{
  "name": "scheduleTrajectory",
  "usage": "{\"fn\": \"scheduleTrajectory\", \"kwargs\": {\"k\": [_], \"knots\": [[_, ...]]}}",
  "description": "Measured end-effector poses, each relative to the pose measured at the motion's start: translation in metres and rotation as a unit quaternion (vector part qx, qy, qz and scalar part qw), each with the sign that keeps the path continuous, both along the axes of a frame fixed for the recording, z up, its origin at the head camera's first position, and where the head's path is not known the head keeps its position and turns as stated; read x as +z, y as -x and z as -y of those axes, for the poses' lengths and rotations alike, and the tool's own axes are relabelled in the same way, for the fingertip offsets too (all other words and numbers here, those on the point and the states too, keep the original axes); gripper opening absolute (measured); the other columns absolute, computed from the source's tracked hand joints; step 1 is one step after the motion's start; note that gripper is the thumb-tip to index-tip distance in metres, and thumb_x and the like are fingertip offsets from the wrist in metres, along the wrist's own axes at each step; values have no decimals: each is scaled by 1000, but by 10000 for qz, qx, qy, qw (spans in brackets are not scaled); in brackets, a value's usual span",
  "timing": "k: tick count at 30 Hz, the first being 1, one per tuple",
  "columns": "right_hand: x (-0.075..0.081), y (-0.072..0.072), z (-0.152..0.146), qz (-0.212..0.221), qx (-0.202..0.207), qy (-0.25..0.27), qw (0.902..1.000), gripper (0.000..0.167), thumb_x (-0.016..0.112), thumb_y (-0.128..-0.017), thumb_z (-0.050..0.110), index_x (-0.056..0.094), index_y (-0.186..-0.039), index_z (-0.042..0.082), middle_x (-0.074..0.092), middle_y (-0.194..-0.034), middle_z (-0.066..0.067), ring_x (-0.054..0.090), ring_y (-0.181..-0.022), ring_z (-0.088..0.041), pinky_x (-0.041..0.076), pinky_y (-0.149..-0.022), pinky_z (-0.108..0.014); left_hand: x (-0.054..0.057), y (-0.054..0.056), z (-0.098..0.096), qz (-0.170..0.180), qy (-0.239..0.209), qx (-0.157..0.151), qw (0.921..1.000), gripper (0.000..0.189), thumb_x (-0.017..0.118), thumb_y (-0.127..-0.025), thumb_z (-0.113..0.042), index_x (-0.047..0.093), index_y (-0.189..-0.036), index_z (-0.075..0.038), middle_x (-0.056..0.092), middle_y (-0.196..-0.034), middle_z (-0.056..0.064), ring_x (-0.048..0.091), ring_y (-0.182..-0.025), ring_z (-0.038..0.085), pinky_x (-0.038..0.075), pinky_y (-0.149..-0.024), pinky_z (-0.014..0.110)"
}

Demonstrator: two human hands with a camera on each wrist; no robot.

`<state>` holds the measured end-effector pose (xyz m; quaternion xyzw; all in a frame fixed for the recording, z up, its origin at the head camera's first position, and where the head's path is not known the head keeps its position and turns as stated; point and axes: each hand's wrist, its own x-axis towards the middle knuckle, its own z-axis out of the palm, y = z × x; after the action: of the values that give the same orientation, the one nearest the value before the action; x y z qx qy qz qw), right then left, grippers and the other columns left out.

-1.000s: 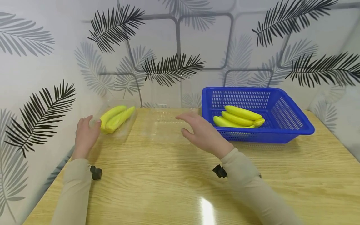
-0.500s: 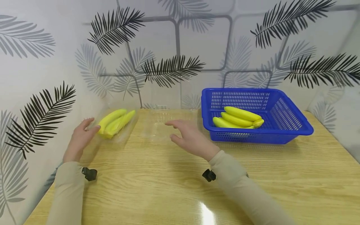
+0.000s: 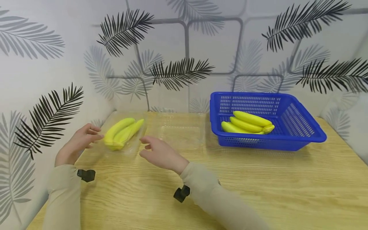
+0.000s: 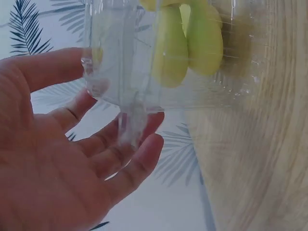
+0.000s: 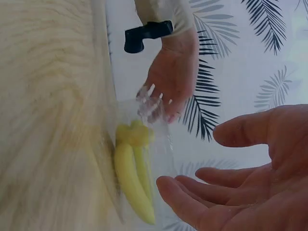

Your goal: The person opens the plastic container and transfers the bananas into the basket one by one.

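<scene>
- From my remote station I see the wood-grain table (image 3: 258, 191), running under and in front of the blue basket.
- The blue basket (image 3: 267, 141) is my landmark: slotted walls, wide rim.
- A clear plastic box (image 4: 122, 57) stands on the table, well left of the basket. It is thin and glossy, with light catching on its ridged edges. I cannot tell whether its lid is closed.
- A second clear container (image 3: 181, 137) sits just left of the basket, so transparent that the wood shows through.
- Inside the basket I see a yellow bunch of bananas (image 3: 250, 118).
- Left of the basket, inside the box, lie smooth yellow bananas (image 3: 115, 131), joined ends toward the person, tips slanting to the wall.
- I see the left hand (image 3: 78, 142) farthest left of the basket, fingers loose and spread at the box's edge; I cannot tell how firmly they touch.
- The right hand (image 3: 161, 153) is left of the basket, just beside the box, thumb and fingers apart, holding nothing.
</scene>
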<state>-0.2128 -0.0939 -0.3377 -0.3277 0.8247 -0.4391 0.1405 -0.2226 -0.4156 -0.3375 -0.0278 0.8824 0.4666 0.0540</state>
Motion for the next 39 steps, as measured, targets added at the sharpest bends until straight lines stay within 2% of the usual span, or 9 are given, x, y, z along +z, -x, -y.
{"fn": "scheduleTrajectory", "kwargs": {"k": [6,11,15,19,22,29,33,37,39], "knots": [[-20,-4,28,655,-224,-34,9976,64,44,-102,27,19,-156,4,29,-158,-10,41,-134,-19,38,-107,-33,-21,9,10,-62,-941,-238,9953,70,52,-103,-25,13,-155,-1,9,-158,27,13,-143,44,14,-113,62],[-31,-3,41,1062,-353,539,9923,69,45,-101,21,11,-157,3,34,-154,-12,50,-92,-14,41,-94,-30,-41,17,16,-33,-2386,-486,9699,68,48,-104,-13,8,-159,-15,-11,-163,12,-4,-147,35,12,-117,48],[-35,0,45,1312,-472,1086,9843,73,50,-96,16,11,-158,6,35,-154,-12,48,-89,-12,40,-96,-30,-49,20,15,-30,-3350,-616,9402,63,44,-104,-7,16,-159,-22,-3,-165,4,26,-142,20,36,-105,29],[-39,7,47,1678,-468,1593,9717,76,55,-93,12,15,-158,9,32,-155,-16,55,-107,-15,44,-99,-33,-51,19,14,-51,-4041,-650,9124,62,43,-103,-2,20,-158,-21,17,-162,1,51,-117,6,37,-104,28],[-39,10,48,1798,-384,1785,9666,76,57,-93,11,17,-158,10,24,-159,-15,55,-116,-19,45,-98,-33,-50,17,14,-126,-4439,-769,8927,62,40,-103,1,19,-158,-19,26,-159,-3,50,-121,7,37,-105,26],[-18,11,38,1162,-577,2280,9650,61,53,-97,11,30,-153,3,38,-152,-16,56,-115,-20,52,-87,-29,-33,18,3,-347,-5554,-1085,8237,57,33,-102,10,29,-154,-12,26,-155,2,32,-140,12,32,-110,24],[-4,13,26,895,-1124,2469,9583,56,56,-98,15,38,-150,4,46,-144,-11,57,-113,-21,53,-84,-32,-11,19,-19,-439,-5239,-988,8449,58,36,-102,6,21,-156,-12,11,-158,6,48,-123,11,36,-107,23],[6,17,6,1100,-1388,2760,9447,64,58,-99,23,29,-154,8,46,-144,-10,68,-89,-23,51,-92,-39,7,17,-46,-353,-4485,-858,8889,62,42,-103,-1,17,-158,-15,4,-162,6,51,-111,10,47,-93,22],[10,20,-6,1160,-1410,2816,9420,68,59,-99,26,25,-156,11,54,-133,-15,68,-76,-23,52,-91,-39,13,15,-61,-324,-4285,-906,8984,62,44,-103,-3,17,-158,-16,2,-163,4,50,-112,10,47,-91,22]]}}
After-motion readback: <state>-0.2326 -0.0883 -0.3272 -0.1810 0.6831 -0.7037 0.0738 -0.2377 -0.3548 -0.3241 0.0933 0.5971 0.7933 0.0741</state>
